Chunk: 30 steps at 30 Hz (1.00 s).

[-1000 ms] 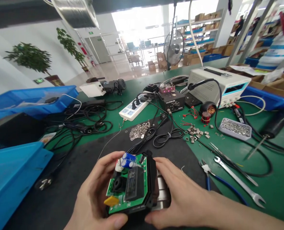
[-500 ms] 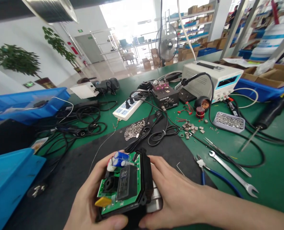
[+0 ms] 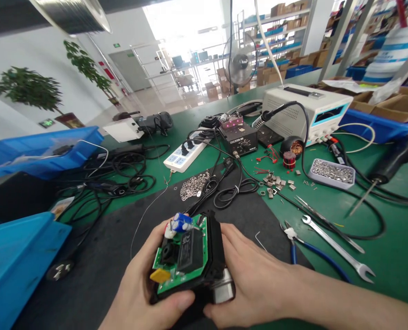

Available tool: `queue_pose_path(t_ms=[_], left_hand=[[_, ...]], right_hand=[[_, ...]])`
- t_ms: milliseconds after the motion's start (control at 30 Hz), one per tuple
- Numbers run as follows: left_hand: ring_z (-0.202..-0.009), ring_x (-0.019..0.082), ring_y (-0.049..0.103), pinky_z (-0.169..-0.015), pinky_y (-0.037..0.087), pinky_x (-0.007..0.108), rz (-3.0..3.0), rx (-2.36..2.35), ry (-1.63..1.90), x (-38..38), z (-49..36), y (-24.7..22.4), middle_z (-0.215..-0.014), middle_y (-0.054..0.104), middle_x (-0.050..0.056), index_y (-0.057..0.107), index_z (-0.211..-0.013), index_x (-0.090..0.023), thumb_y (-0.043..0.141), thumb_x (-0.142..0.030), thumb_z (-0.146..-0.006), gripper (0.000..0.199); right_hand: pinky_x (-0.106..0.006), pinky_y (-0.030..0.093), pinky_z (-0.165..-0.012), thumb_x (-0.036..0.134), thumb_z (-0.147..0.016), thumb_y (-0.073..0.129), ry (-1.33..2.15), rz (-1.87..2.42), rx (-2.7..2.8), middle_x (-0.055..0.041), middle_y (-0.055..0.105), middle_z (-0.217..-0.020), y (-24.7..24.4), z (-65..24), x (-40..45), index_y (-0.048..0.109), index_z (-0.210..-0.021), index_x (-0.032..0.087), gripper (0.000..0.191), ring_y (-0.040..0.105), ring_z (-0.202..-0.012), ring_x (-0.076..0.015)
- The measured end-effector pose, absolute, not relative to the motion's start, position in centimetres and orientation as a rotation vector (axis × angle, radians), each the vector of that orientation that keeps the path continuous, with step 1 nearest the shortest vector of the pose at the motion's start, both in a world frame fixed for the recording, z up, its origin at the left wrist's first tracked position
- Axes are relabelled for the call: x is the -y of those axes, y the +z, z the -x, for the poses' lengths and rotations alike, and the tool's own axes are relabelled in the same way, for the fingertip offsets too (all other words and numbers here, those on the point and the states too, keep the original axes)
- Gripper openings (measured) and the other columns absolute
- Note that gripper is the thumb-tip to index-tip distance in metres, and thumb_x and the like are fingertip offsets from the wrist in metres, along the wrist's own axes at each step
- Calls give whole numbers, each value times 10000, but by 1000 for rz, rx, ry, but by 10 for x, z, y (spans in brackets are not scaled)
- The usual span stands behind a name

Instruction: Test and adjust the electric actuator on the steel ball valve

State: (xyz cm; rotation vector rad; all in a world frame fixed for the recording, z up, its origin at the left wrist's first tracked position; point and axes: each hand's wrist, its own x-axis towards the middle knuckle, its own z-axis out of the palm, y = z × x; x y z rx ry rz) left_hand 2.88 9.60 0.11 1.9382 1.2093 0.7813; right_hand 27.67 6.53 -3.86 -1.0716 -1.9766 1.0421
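Left hand (image 3: pixel 131 291): wrapped around the left side of the circuit-board unit (image 3: pixel 192 252), grasping it
Right hand (image 3: pixel 259 282): grasping the same unit from the right, close against its silver metal part (image 3: pixel 224 289)
Circuit-board unit: held between both hands above the black mat (image 3: pixel 101 256), board side up, bearing blue capacitors (image 3: pixel 182 223) and a yellow component (image 3: pixel 160 275)
Beyond the unit: pile of metal washers (image 3: pixel 194 185), looped black cable (image 3: pixel 236 189), white power strip (image 3: pixel 178 160)
Right: blue-handled pliers (image 3: pixel 290 232) beside a wrench (image 3: pixel 336 248)
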Motion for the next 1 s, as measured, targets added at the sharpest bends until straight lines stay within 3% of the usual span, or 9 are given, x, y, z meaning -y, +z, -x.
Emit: queue_pose_path(t_ms=[300, 533, 800, 1000], left_hand=[[-1137, 242, 714, -922, 662, 254, -2166, -1151, 707, -94, -47, 19, -1363, 618, 26, 424, -1466, -360, 827, -458, -773, 808], [-1086, 211, 688, -853, 639, 214, -2229, -1191, 689, -89, -56, 28, -1255, 617, 31, 459, -1384, -314, 830, -388, -752, 737], [-1044, 168, 668, -861, 611, 212, -2245, -1151, 677, -87, -66, 39, -1209, 597, 18, 452, -1358, -309, 810, -280, -764, 695], [-1056, 209, 656, -919, 607, 304, -2264, -1179, 905, -75, -66, 23, -1213, 591, 56, 451, -1360, -258, 765, -296, -762, 676]], right_hand=[[-467, 404, -1181, 366, -687, 807, 1013, 948, 1929, -144, 489, -1471, -42, -275, -68, 406, -1515, 192, 936, 438, -1396, -337], [-421, 423, -1165, 355, -674, 769, 964, 871, 1926, -135, 523, -1427, -42, -276, -68, 442, -1466, 182, 874, 484, -1354, -316], [-374, 418, -1169, 289, -624, 746, 921, 827, 1886, -78, 553, -1405, -37, -272, -67, 493, -1412, 222, 830, 517, -1333, -281], [-404, 433, -1156, 241, -590, 761, 852, 1064, 1897, -92, 517, -1438, -30, -276, -56, 465, -1454, 222, 913, 496, -1331, -286]])
